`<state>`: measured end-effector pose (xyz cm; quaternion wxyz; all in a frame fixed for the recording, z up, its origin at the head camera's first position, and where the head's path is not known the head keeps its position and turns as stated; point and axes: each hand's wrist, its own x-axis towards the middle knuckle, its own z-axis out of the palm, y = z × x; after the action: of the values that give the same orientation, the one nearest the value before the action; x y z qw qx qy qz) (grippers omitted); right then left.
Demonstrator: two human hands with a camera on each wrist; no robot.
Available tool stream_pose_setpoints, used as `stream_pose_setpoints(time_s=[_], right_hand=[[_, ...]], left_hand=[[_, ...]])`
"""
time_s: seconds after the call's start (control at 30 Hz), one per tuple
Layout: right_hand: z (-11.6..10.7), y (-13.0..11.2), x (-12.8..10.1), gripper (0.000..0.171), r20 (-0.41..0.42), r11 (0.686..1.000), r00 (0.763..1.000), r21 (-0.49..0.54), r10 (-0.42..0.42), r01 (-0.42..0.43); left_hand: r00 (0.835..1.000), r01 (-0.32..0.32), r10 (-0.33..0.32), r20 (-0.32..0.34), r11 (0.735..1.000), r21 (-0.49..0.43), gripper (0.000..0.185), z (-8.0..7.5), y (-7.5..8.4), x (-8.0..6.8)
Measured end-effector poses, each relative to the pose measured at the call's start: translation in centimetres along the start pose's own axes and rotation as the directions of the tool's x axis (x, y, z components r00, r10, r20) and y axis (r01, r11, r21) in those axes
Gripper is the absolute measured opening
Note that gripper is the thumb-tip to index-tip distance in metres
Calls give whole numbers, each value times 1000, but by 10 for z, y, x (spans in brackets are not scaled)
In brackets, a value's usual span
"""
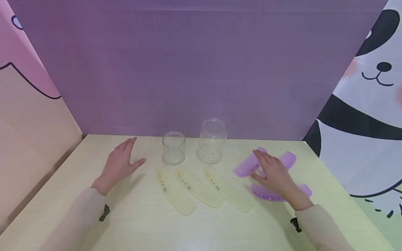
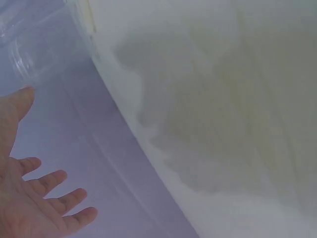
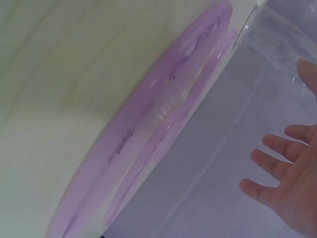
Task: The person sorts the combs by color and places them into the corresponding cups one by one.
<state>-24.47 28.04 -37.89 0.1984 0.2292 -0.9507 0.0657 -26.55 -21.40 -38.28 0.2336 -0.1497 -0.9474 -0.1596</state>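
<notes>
My left hand hovers over the left part of the table, fingers extended and thumb spread, holding nothing. To its right stand a short clear plastic jar and a taller clear jar. Three pale yellow translucent combs lie slanted in front of the jars, with small printed marks along one edge. On the right, my right hand is above three purple translucent combs, partly covering them in the head view. Its fingers are stretched out and grip nothing. The right wrist view shows purple combs below that hand.
The light wooden table ends at a purple backdrop. A panel with a panda drawing flanks the right side, and a pink and beige panel the left. Dark wrist straps show under the sleeves.
</notes>
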Motion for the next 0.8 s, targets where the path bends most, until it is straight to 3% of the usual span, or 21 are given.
stream_pose_setpoints(time_s=[0.47,0.8], right_hand=[[10,-25,7,72,57,998,998,58,-36,33],[20,-40,10,70,77,993,993,89,-89,82]], left_hand=[[984,100,-81,157,988,-119,76,24,14,7],[979,128,-93,184,973,-190,76,35,25,18]])
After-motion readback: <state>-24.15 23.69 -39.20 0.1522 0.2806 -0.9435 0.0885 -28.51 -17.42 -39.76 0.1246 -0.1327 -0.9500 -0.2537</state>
